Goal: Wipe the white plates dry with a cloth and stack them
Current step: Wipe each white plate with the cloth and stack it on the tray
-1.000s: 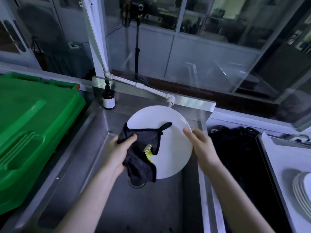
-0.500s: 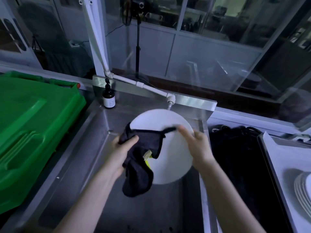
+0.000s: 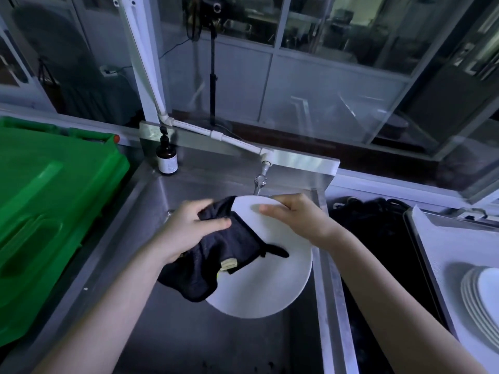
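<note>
A round white plate [image 3: 267,282] is held over the steel sink [image 3: 151,217], tilted toward me. My left hand [image 3: 189,228] grips a dark cloth [image 3: 213,260] against the plate's upper left edge, and the cloth hangs down across the plate's left side. My right hand [image 3: 294,214] holds the plate at its top rim, thumb on the face. A stack of white plates [image 3: 483,300] sits on the white surface at the far right edge of the view.
A green plastic crate [image 3: 54,211] fills the left. A brown pump bottle [image 3: 167,157] stands at the sink's back left corner. The tap [image 3: 260,182] hangs just behind the plate. A dark basin [image 3: 378,238] lies right of the sink.
The plate has dropped lower and tilted toward me. My right hand went from the plate's right rim to its top. My left hand carried the cloth up to the upper left edge.
</note>
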A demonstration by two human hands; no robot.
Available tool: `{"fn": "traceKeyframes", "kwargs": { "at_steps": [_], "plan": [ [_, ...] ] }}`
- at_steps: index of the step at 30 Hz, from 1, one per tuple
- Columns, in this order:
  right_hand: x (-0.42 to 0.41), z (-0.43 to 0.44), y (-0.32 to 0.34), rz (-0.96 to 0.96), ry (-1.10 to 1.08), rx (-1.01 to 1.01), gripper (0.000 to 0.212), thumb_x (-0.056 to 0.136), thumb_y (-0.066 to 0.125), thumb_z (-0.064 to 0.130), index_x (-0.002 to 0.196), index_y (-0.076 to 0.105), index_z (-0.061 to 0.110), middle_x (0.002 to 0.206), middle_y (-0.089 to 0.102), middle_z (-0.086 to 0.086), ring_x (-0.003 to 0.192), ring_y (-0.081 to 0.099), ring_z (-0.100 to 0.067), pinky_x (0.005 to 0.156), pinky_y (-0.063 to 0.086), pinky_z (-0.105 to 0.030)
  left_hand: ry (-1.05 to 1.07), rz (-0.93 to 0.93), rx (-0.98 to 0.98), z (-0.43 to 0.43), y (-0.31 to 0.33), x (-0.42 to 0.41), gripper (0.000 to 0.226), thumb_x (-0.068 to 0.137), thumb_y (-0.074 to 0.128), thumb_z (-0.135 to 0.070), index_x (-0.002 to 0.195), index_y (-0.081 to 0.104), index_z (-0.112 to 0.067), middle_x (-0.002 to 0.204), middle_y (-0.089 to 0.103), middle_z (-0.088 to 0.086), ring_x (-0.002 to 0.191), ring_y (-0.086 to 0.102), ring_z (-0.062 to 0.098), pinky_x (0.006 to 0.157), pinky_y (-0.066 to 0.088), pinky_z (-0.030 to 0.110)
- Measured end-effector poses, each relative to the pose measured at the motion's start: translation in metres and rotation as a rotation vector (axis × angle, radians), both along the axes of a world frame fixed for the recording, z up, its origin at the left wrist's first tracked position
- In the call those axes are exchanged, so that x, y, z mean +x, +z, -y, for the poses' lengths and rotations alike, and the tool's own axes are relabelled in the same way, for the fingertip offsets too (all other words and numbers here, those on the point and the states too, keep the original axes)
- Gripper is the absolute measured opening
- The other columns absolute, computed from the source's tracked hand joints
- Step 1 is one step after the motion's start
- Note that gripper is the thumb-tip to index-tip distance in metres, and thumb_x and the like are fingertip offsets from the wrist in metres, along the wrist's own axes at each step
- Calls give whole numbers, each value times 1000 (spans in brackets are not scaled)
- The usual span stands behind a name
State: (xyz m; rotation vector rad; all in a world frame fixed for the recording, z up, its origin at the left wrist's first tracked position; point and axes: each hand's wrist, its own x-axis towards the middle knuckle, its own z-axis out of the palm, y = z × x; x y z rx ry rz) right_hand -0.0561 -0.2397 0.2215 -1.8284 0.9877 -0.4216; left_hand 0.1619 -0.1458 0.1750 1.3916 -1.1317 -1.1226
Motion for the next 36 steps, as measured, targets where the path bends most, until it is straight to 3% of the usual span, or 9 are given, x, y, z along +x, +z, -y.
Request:
{"fn": "traceKeyframes", "kwargs": {
  "at_steps": [6, 8, 11, 15, 18, 26, 29, 32, 36],
  "plan": [
    [1, -11, -19, 374, -580, 207, 28, 93, 68, 30, 81, 74, 5, 78, 71, -12, 73, 64, -23, 67, 50, -36, 440, -527, 124, -15, -32, -29, 16, 89, 68, -8, 105, 70, -7, 95, 76, 12, 88, 74, 27, 76, 58, 35],
    [15, -29, -34, 435, -797, 278, 31, 94, 66, 33, 74, 73, 10, 80, 69, -12, 75, 61, -23, 68, 48, -36, 584, -712, 196, -14, -37, -43, 11, 93, 62, -6, 100, 69, -7, 78, 76, 4, 67, 73, 16, 58, 56, 23],
    [15, -46, -44, 425, -671, 358, 27, 96, 61, 43, 81, 77, 26, 96, 77, -5, 82, 69, -20, 72, 53, -35, 650, -759, 257, -10, -39, -35, 10, 94, 60, -6, 95, 68, -10, 66, 74, 1, 55, 70, 13, 45, 51, 19],
    [-18, -52, -32, 201, -296, -226, 52, 88, 67, 48, 135, 59, 28, 136, 60, 12, 126, 55, -2, 104, 44, -23, 621, -687, 294, -12, -37, -4, 9, 91, 66, -8, 99, 70, -10, 72, 75, 3, 58, 71, 15, 47, 53, 21],
    [-33, -57, -24, -109, 104, -845, 66, 81, 77, 45, 138, 59, 19, 151, 48, -1, 144, 40, -17, 120, 29, -38, 599, -631, 306, -8, -29, 12, 13, 89, 68, -7, 101, 70, -9, 75, 76, 5, 59, 71, 16, 47, 52, 21],
    [-19, -61, -22, -237, 386, -1364, 35, 97, 47, 7, 118, 74, 15, 128, 68, -5, 120, 64, -24, 93, 56, -40, 386, -524, 376, 3, -9, 25, 17, 88, 67, -16, 102, 72, -7, 92, 76, 13, 74, 73, 23, 70, 54, 31],
    [-18, -64, -28, -179, 278, -1226, 35, 88, 60, -2, 116, 74, 12, 125, 70, -5, 114, 68, -22, 87, 60, -36, 373, -614, 383, 2, -6, 31, 21, 92, 64, -26, 100, 72, -8, 97, 74, 12, 87, 69, 23, 86, 52, 33],
    [-15, -67, -31, -169, 39, -826, 27, 89, 68, 6, 112, 76, 18, 101, 78, 5, 87, 75, -17, 67, 59, -30, 447, -622, 266, 1, -7, 30, 28, 102, 47, -20, 90, 68, -5, 86, 70, 16, 81, 66, 22, 71, 52, 23],
    [-17, -62, -38, 101, -277, -119, 31, 95, 65, 12, 68, 65, 27, 61, 51, 15, 60, 43, -2, 57, 35, -22, 703, -576, 52, -5, -17, 27, 25, 99, 55, -24, 117, 65, -10, 112, 70, 16, 98, 67, 30, 84, 52, 37]
  ]
}}
